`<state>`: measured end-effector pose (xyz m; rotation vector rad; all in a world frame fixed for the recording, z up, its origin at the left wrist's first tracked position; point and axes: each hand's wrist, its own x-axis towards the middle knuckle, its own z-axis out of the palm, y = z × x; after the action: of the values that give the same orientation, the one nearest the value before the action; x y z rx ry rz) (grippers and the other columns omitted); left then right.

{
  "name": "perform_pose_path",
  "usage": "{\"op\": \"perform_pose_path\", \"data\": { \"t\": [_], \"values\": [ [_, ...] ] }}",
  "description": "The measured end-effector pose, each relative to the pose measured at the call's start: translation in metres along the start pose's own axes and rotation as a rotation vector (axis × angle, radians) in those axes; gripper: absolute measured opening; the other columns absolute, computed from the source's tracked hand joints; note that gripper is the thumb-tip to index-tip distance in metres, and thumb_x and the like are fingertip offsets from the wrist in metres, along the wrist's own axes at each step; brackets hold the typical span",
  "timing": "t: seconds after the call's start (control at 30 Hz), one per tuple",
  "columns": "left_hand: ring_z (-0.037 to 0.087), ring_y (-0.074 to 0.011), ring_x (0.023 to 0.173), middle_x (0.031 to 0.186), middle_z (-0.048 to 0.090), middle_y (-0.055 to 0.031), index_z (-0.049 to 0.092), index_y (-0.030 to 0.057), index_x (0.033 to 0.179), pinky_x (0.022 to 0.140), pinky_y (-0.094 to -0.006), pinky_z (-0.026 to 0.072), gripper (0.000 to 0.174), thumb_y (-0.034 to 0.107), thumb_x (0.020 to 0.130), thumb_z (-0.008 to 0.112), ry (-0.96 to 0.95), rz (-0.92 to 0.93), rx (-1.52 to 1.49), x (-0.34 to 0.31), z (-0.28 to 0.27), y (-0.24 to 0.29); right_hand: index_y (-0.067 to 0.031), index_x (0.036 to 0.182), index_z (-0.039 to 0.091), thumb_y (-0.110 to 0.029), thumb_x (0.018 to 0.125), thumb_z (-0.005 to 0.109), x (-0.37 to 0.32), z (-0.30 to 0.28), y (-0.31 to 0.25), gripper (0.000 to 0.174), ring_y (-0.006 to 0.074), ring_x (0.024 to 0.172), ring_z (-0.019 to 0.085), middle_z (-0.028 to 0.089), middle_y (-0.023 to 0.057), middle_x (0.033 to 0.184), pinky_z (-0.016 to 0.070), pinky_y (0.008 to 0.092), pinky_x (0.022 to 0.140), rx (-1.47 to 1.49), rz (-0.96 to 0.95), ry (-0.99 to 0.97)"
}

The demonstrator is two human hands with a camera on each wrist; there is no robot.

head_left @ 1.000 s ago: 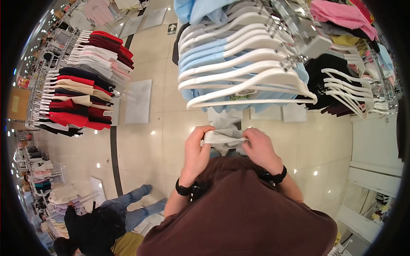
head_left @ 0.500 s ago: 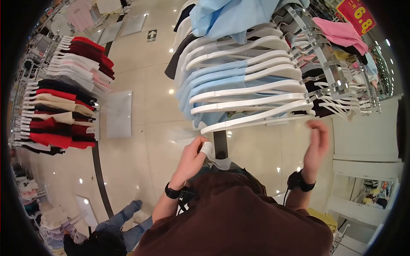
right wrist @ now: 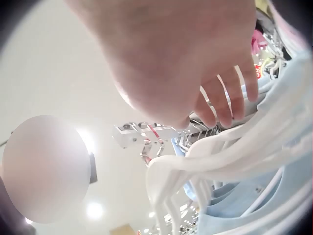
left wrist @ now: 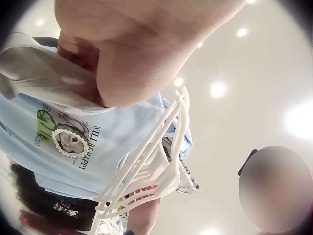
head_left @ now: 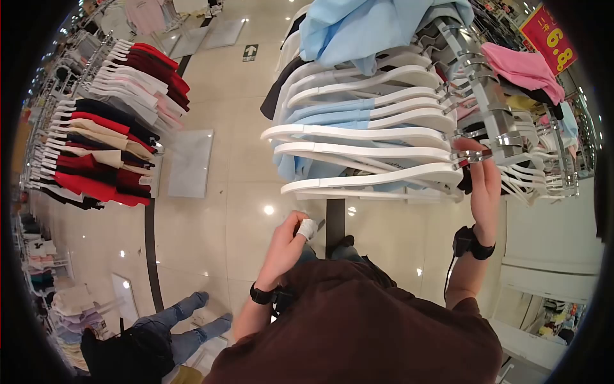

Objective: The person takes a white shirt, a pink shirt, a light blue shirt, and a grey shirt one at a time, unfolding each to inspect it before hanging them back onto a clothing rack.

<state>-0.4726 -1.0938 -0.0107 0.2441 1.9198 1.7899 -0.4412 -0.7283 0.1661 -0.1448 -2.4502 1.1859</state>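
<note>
Light grey cloth, apparently a garment (left wrist: 44, 73), is bunched in my left hand (head_left: 281, 246), which grips it low in front of my body. Only a small pale part of it shows in the head view. My right hand (head_left: 485, 192) is raised to the rail end, fingers extended beside the hooks of the nearest white hangers (head_left: 371, 182). In the right wrist view its fingers (right wrist: 234, 100) are spread over the hooks (right wrist: 151, 139). Light blue T-shirts hang just behind; one printed T-shirt (left wrist: 112, 142) faces the left wrist camera.
A light blue garment (head_left: 358, 32) lies over the top of the metal rack (head_left: 486, 89). Farther right are a pink garment (head_left: 524, 70) and a red price sign (head_left: 550, 38). Another clothes rack stands left, with red shirts (head_left: 105, 182). A person in jeans (head_left: 188, 329) is at lower left.
Both hands held the grey garment a second ago. My right hand has let go and moved right and up to the hanger hooks; the left keeps its grip.
</note>
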Motion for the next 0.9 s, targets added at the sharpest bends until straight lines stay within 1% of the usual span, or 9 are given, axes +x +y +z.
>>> {"op": "perform_pose_path", "data": {
  "t": [0.07, 0.1, 0.13, 0.27, 0.33, 0.43, 0.5, 0.53, 0.9],
  "values": [
    [0.054, -0.0087, 0.081, 0.088, 0.061, -0.0011, 0.059, 0.0004, 0.108, 0.074, -0.0266, 0.0465, 0.012, 0.011, 0.104, 0.056, 0.029, 0.006, -0.098, 0.004, 0.015, 0.003, 0.0031, 0.13, 0.062, -0.014, 0.101, 0.058, 0.034, -0.016, 0.042, 0.034, 0.0171, 0.116, 0.06, 0.07, 0.0114, 0.118, 0.0468, 0.0316, 0.098, -0.042, -0.01, 0.072],
    [0.054, -0.0087, 0.081, 0.088, 0.061, -0.0011, 0.059, 0.0004, 0.108, 0.074, -0.0266, 0.0465, 0.012, 0.011, 0.104, 0.056, 0.026, 0.009, -0.095, 0.003, 0.02, 0.004, 0.0025, 0.134, 0.06, -0.013, 0.098, 0.064, 0.047, -0.022, 0.052, 0.039, 0.0189, 0.119, 0.06, 0.068, 0.0125, 0.121, 0.0474, 0.0327, 0.1, 0.019, -0.019, 0.045],
    [0.053, -0.0082, 0.081, 0.088, 0.061, -0.0004, 0.059, 0.0005, 0.108, 0.074, -0.0263, 0.0463, 0.011, 0.011, 0.104, 0.056, 0.032, 0.001, -0.09, 0.003, 0.026, 0.006, 0.0019, 0.139, 0.055, -0.01, 0.093, 0.069, 0.058, -0.026, 0.083, 0.05, 0.02, 0.121, 0.059, 0.066, 0.0132, 0.126, 0.047, 0.0332, 0.102, -0.138, -0.078, 0.054],
    [0.052, -0.0076, 0.082, 0.088, 0.061, -0.0004, 0.058, 0.0007, 0.108, 0.075, -0.0261, 0.0459, 0.011, 0.011, 0.105, 0.056, 0.008, 0.012, -0.048, 0.005, 0.038, 0.006, 0.0, 0.151, 0.043, -0.007, 0.082, 0.082, 0.091, -0.035, 0.115, 0.08, 0.0193, 0.126, 0.056, 0.058, 0.0125, 0.14, 0.0447, 0.0351, 0.109, 0.017, 0.017, -0.186],
    [0.051, -0.0067, 0.082, 0.09, 0.059, 0.0014, 0.058, 0.0016, 0.108, 0.074, -0.0251, 0.0446, 0.011, 0.013, 0.105, 0.057, 0.009, 0.004, -0.041, 0.003, 0.039, 0.007, -0.0003, 0.151, 0.043, -0.009, 0.082, 0.083, 0.106, -0.03, 0.119, 0.08, 0.0181, 0.126, 0.055, 0.057, 0.0112, 0.141, 0.0444, 0.0347, 0.109, 0.215, 0.053, -0.332],
    [0.05, -0.006, 0.083, 0.091, 0.057, 0.003, 0.059, 0.0022, 0.108, 0.074, -0.0243, 0.0436, 0.011, 0.013, 0.105, 0.058, -0.006, -0.004, -0.043, 0.004, 0.043, 0.006, -0.0013, 0.15, 0.045, -0.013, 0.085, 0.082, 0.109, -0.021, 0.118, 0.076, 0.015, 0.123, 0.056, 0.059, 0.0076, 0.14, 0.0454, 0.0331, 0.107, -0.068, -0.076, -0.254],
    [0.05, -0.0063, 0.083, 0.091, 0.057, 0.0028, 0.059, 0.002, 0.109, 0.074, -0.0245, 0.0438, 0.011, 0.012, 0.104, 0.058, -0.002, -0.009, -0.049, 0.004, 0.045, 0.007, -0.0024, 0.149, 0.047, -0.018, 0.091, 0.077, 0.108, -0.023, 0.103, 0.068, 0.0129, 0.118, 0.059, 0.062, 0.0059, 0.136, 0.0479, 0.031, 0.103, 0.628, 0.189, -0.344],
    [0.052, -0.0078, 0.082, 0.09, 0.06, -0.0001, 0.059, 0.0009, 0.11, 0.075, -0.0257, 0.0456, 0.012, 0.011, 0.103, 0.058, -0.002, -0.01, -0.047, 0.005, 0.046, 0.009, -0.0022, 0.149, 0.047, -0.018, 0.091, 0.076, 0.111, -0.023, 0.103, 0.066, 0.013, 0.117, 0.059, 0.063, 0.006, 0.135, 0.0483, 0.0308, 0.103, 0.69, 0.227, -0.366],
    [0.057, -0.0126, 0.08, 0.086, 0.064, -0.0059, 0.059, -0.0002, 0.108, 0.075, -0.0302, 0.0491, 0.014, 0.012, 0.102, 0.059, 0.006, 0.009, 0.021, 0.006, 0.037, 0.004, -0.0004, 0.144, 0.052, -0.015, 0.097, 0.068, 0.143, -0.039, 0.104, 0.051, 0.0137, 0.111, 0.064, 0.067, 0.0069, 0.127, 0.0529, 0.0285, 0.095, 0.582, 0.277, -0.512]
  ]
}}
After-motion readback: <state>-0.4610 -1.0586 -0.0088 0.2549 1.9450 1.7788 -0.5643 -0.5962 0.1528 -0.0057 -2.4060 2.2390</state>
